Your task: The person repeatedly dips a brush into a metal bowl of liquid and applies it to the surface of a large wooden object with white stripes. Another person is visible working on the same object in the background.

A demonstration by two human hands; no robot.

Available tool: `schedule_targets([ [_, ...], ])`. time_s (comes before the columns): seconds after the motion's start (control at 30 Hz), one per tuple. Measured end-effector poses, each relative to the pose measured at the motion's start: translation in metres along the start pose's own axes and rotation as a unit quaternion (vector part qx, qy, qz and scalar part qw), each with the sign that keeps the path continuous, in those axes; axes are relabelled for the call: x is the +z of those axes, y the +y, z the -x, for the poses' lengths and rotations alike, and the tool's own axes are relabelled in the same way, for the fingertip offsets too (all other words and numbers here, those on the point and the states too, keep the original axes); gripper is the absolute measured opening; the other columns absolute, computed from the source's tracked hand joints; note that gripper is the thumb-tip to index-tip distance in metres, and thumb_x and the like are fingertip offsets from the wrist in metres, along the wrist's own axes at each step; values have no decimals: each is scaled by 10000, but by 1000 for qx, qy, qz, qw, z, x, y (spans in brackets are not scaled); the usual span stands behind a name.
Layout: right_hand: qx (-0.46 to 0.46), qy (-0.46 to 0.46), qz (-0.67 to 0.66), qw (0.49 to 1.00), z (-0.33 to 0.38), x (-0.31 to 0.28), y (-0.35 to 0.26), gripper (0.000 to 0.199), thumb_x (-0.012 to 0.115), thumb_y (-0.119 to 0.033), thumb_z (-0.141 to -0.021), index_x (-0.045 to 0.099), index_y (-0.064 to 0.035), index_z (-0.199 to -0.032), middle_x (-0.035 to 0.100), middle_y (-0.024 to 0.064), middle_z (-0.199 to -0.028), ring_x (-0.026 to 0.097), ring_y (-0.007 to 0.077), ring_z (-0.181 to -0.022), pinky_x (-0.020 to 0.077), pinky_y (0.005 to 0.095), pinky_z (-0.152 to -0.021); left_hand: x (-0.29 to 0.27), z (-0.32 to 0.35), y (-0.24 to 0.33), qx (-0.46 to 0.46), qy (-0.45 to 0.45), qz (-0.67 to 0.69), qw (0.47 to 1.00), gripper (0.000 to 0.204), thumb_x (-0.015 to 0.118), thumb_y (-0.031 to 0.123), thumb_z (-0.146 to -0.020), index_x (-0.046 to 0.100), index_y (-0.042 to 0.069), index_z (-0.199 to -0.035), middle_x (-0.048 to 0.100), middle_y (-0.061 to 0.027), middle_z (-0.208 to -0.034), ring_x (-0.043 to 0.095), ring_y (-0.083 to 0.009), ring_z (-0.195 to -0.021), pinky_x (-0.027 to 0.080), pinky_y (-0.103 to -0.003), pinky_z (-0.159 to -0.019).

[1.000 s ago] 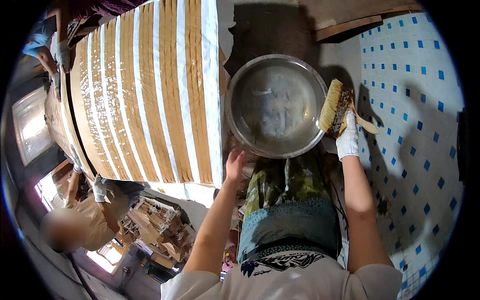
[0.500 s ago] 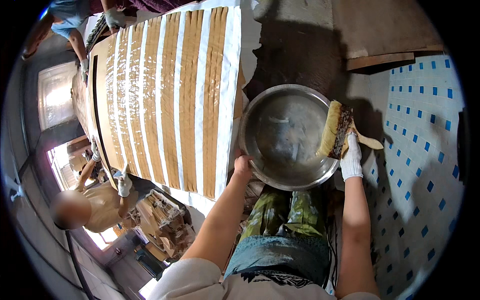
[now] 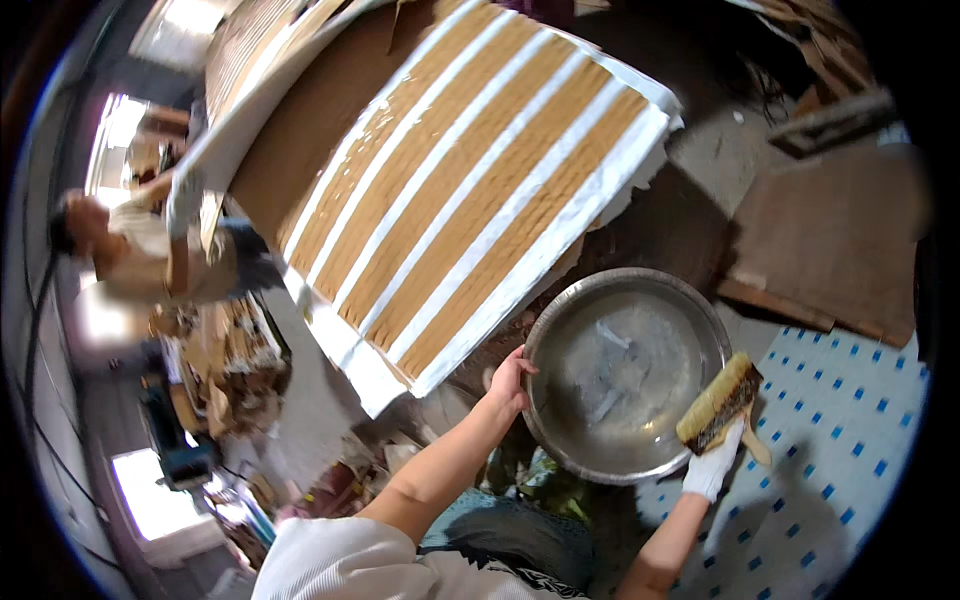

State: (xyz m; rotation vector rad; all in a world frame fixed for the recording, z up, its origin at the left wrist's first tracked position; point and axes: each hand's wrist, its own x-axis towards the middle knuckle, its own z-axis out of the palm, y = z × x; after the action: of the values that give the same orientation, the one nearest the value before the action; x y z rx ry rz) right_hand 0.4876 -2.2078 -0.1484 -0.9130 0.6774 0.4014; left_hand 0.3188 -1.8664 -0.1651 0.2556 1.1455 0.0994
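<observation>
A wide metal basin [image 3: 548,330] with cloudy liquid and some pale strips in the bottom is in front of my body. My bare left hand [image 3: 510,380] grips its left rim, fingers closed over the edge. On the basin's right side my right hand [image 3: 716,465], in a white glove, is closed round a broad paste brush [image 3: 722,405]. The brush has pale bristles, a dark band and a wooden handle; its bristles lean over the rim. Whether the right hand also holds the rim is hard to see. Beyond the basin lies a sheet with glossy brown and white stripes [image 3: 470,185].
At the left, a co-worker [image 3: 150,240] with gloved hands holds up the edge of a large brown board [image 3: 290,150]. Scrap material [image 3: 225,360] is heaped beyond. A brown panel [image 3: 825,240] lies at the right, by the white floor with blue squares [image 3: 810,420].
My view has turned, and the basin and both hands appear lower and to the right. The co-worker has raised the board's edge from the striped sheet. A second person has left the view.
</observation>
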Motion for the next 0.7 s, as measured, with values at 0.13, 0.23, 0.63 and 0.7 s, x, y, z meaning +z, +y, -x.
schedule_targets([
  [0.13, -96, 19, 175, 980, 80, 69, -50, 656, 460, -433, -981, 247, -81, -1492, 315, 142, -1497, 347, 320, -1359, 273, 457, -1132, 8, 61, 6, 7, 9, 40, 999, 520, 451, -63, -595, 621, 80, -1064, 607, -70, -951, 560, -265, -903, 489, -401, -799],
  [0.23, -155, -74, 263, 949, 112, 88, -70, 661, 473, -439, -969, 261, -83, -1484, 330, 144, -1488, 362, 331, -1347, 296, 454, -1124, -1, 103, 8, 28, 8, 127, 991, 429, 469, -44, -591, 604, 79, -979, 581, -69, -888, 544, -267, -851, 481, -397, -779],
  [0.63, -139, -305, 353, 873, 262, 280, 9, 672, 524, -525, -922, 349, -164, -1461, 398, 95, -1457, 418, 320, -1296, 432, 559, -987, -119, 337, 103, 221, 54, 391, 892, 180, 546, 87, -634, 516, 82, -811, 525, -68, -844, 522, -217, -842, 454, -349, -778],
  [0.7, -100, -353, 371, 853, 288, 304, 46, 671, 518, -533, -924, 356, -160, -1458, 405, 90, -1454, 430, 303, -1285, 411, 503, -1011, -167, 366, 112, 275, 32, 425, 862, 143, 547, 85, -648, 493, 90, -781, 519, -58, -867, 502, -205, -856, 434, -328, -795],
])
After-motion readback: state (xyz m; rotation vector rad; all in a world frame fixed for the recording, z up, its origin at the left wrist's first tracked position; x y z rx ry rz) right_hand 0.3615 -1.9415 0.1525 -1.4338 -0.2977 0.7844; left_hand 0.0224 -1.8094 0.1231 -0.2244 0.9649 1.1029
